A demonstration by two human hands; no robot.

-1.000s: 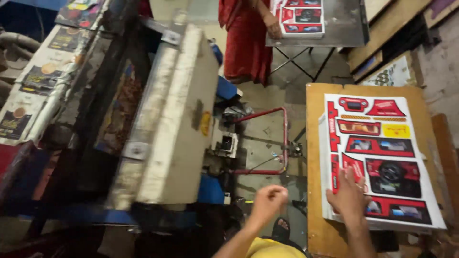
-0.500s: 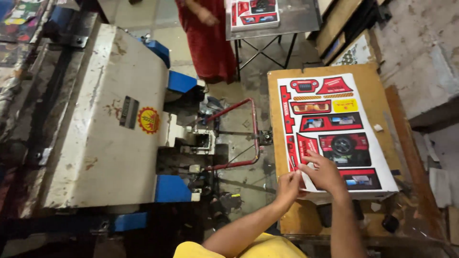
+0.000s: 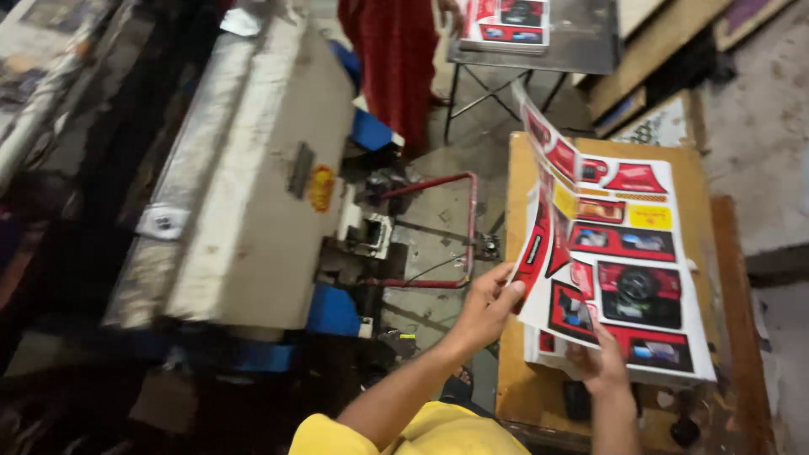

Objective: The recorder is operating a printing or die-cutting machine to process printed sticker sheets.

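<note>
My left hand (image 3: 487, 305) pinches the near left edge of a printed sheet (image 3: 543, 202) with red, black and yellow panels, which curls up off a stack of like sheets (image 3: 640, 278). The stack lies on a wooden table (image 3: 518, 371) at the right. My right hand (image 3: 600, 362) rests at the stack's near edge, fingers under the lifted sheet's corner.
A large grey metal machine (image 3: 244, 211) with blue parts and a red pipe frame (image 3: 455, 227) fills the left. Another person in red clothing (image 3: 392, 59) stands at the back beside a metal table (image 3: 581, 38) bearing more printed sheets (image 3: 510, 21). Wooden boards lean at the back right.
My left hand has gone from the stack's edge to gripping the top sheet and has lifted its left side up. The camera view has shifted closer.
</note>
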